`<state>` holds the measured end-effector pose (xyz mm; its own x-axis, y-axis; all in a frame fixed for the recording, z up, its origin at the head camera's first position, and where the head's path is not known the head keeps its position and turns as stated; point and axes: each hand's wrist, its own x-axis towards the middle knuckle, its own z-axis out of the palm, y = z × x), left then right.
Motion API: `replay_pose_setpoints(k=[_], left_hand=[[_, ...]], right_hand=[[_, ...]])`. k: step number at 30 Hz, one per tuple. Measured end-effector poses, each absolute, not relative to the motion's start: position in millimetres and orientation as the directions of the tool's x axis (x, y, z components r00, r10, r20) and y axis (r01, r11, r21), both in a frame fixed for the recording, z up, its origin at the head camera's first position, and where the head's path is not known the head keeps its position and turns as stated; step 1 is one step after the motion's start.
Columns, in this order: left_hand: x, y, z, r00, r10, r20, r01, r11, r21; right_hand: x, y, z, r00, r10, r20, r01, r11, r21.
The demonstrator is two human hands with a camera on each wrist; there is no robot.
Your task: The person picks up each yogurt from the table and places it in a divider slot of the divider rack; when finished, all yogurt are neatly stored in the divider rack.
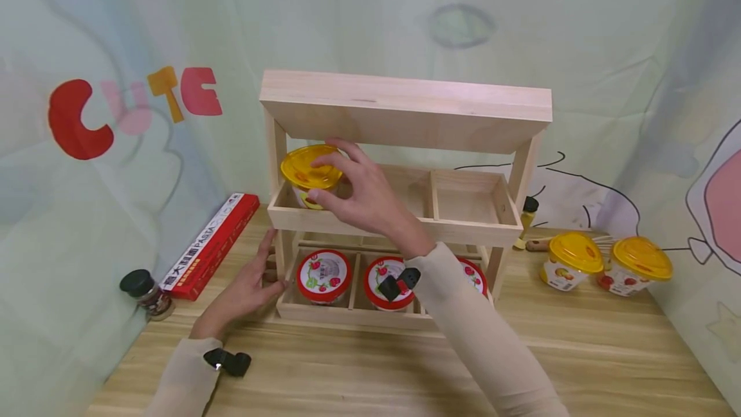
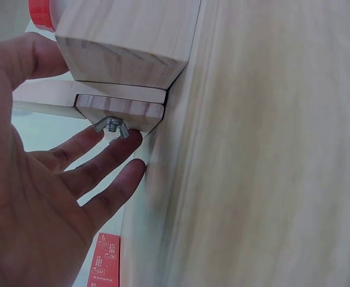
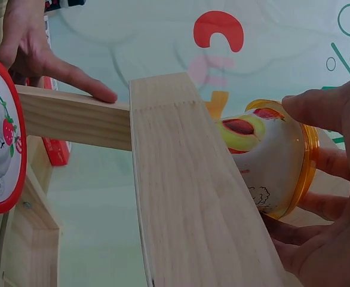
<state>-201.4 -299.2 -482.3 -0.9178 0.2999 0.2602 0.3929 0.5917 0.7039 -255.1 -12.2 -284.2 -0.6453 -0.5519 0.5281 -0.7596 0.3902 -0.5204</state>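
Note:
A two-tier wooden rack (image 1: 396,230) stands on the table. At the left end of its upper tier, my right hand (image 1: 367,192) grips a yellow-lidded fruit cup (image 1: 307,169) by the lid, thumb at the front and fingers across the far side. In the right wrist view the cup's fruit picture (image 3: 243,133) shows past a wooden board. My left hand (image 1: 247,287) touches the rack's lower left side, fingers mostly extended beside a wing nut (image 2: 111,124). Red-lidded cups (image 1: 324,275) sit in the lower tier; my right forearm partly covers that row.
Two more yellow-lidded cups (image 1: 573,259) stand right of the rack, near a small black-capped bottle (image 1: 527,217) and a wooden-handled whisk (image 1: 538,245). On the left lie a red pasta box (image 1: 211,246) and a black-capped jar (image 1: 147,295). Fabric walls enclose the table.

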Motion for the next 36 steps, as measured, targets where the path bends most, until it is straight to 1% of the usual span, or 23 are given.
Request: replay_pose_setpoints(k=[3, 8, 14, 23, 36], left_hand=[[-201, -299, -482, -0.919, 0.299, 0.256, 0.390, 0.593, 0.705], [-200, -298, -481, -0.923, 0.292, 0.251, 0.381, 0.601, 0.703], [-201, -298, -482, -0.920, 0.300, 0.254, 0.389, 0.602, 0.698], [-202, -298, -482, -0.918, 0.300, 0.257, 0.392, 0.610, 0.688], [-200, -297, -479, -0.919, 0.302, 0.255, 0.391, 0.603, 0.695]], right_hand=[[-255, -11, -284, -0.638, -0.564, 0.524, -0.767, 0.401, -0.501], [-256, -7, -283, -0.649, -0.557, 0.518, -0.758, 0.418, -0.501], [-250, 13, -279, -0.663, -0.527, 0.532, -0.748, 0.437, -0.499], [-233, 61, -282, -0.643, -0.442, 0.625, -0.765, 0.406, -0.500], [-203, 140, -299, -0.673, -0.284, 0.683, -0.703, 0.531, -0.472]])
